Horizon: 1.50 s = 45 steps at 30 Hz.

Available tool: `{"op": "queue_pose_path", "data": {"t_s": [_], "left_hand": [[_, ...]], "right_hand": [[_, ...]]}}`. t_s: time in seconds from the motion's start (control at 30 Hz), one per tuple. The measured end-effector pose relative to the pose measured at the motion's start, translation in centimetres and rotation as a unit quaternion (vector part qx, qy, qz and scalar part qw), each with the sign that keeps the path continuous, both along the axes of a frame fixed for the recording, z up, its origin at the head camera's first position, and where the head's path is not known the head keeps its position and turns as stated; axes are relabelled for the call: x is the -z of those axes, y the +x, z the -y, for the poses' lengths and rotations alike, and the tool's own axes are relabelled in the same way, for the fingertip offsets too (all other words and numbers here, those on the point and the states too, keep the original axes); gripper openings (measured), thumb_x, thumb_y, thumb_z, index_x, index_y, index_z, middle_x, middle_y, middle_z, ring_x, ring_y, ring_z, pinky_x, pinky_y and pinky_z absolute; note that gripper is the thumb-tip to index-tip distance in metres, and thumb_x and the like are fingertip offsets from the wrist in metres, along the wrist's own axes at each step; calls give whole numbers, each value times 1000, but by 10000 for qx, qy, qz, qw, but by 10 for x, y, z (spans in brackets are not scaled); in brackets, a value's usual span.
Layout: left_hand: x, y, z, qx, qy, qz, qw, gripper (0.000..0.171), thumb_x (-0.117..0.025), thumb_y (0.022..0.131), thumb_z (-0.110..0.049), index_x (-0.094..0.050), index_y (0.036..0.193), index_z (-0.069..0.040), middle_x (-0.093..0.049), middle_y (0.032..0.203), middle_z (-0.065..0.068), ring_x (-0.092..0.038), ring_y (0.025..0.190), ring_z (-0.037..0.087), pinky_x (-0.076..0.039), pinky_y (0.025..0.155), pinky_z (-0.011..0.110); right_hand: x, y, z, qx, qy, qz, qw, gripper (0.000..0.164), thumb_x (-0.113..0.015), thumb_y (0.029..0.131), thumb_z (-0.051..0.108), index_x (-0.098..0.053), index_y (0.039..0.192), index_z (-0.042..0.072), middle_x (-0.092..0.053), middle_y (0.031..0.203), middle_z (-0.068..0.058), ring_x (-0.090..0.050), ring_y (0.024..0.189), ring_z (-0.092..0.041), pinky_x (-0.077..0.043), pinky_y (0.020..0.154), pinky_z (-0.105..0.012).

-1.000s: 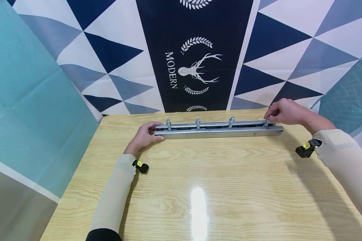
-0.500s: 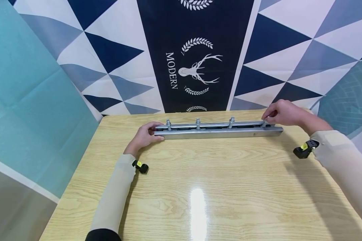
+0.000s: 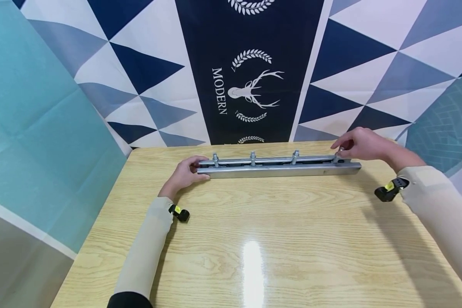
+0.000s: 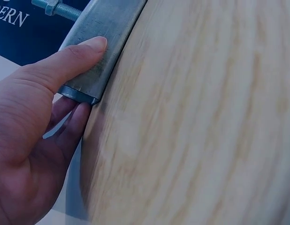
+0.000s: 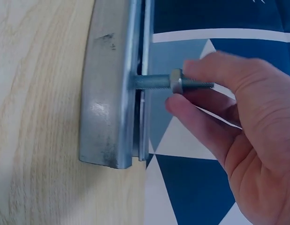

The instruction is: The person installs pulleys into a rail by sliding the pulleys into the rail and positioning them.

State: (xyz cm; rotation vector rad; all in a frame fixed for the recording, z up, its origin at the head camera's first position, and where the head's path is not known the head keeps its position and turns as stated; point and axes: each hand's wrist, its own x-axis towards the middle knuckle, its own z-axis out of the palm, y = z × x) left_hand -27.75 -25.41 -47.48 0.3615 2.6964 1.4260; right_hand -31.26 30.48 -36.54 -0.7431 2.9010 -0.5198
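Note:
A long grey metal channel rail (image 3: pixel 277 171) lies along the far part of the table, its slot facing up. Several threaded bolts (image 3: pixel 253 158) with nuts stand upright in the slot. My left hand (image 3: pixel 185 172) grips the left end of the rail; in the left wrist view the thumb lies on its side face and the fingers are behind the end. My right hand (image 3: pixel 365 144) is at the rightmost bolt (image 5: pixel 152 81). In the right wrist view, thumb and fingertips are on either side of its hex nut (image 5: pixel 176 81), pinching at it, with the threaded tip between them.
The wooden table (image 3: pixel 223 222) runs up to a patterned wall cloth (image 3: pixel 154 72) just behind the rail. A teal panel (image 3: pixel 50 128) stands on the left. Small black cameras are strapped to both wrists.
My right hand has shifted slightly left along with the rightmost bolt, and its fingers have spread a little, showing the bolt's tip. The left hand and the rail have stayed put.

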Motion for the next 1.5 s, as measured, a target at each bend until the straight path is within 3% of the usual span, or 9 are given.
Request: {"op": "queue_pose_path", "data": {"t_s": [0.3,0.53,0.83,1.1,1.5], "left_hand": [[-5,3,1,154,55,105,9998,76,-88,76,-26,-54,144,-16,-60,125,14,-53,106,29,-47,98,47],[-9,7,4,150,174,244,9994,86,-89,74,-29,-47,149,-16,-53,141,15,-53,126,32,-43,111,49],[-8,9,12,221,342,194,9990,72,-84,80,-12,-51,144,-6,-57,135,21,-56,124,35,-44,111,47],[-7,9,13,114,126,83,9998,65,-81,82,-8,-54,141,-7,-60,131,20,-58,122,34,-46,109,46],[-3,7,13,144,224,136,9996,66,-81,84,-10,-53,143,-10,-58,135,21,-56,126,35,-44,111,47]], "right_hand": [[-12,4,-11,334,-337,264,9985,31,-60,100,28,-73,117,6,-77,103,-19,-74,78,-22,-56,60,-28],[-12,6,-15,450,-359,187,9982,35,-58,101,29,-73,117,2,-78,96,-19,-74,76,-24,-57,61,-31],[-9,3,-8,253,-190,-4,9995,13,-71,89,8,-79,99,6,-78,94,-14,-68,72,-16,-54,59,-27],[-8,2,0,149,-308,21,9994,12,-72,89,6,-79,99,6,-78,96,-14,-68,72,-13,-55,59,-24],[-6,3,-4,205,-346,41,9992,11,-72,89,6,-79,98,6,-79,92,-13,-71,74,-17,-54,59,-22]]}}
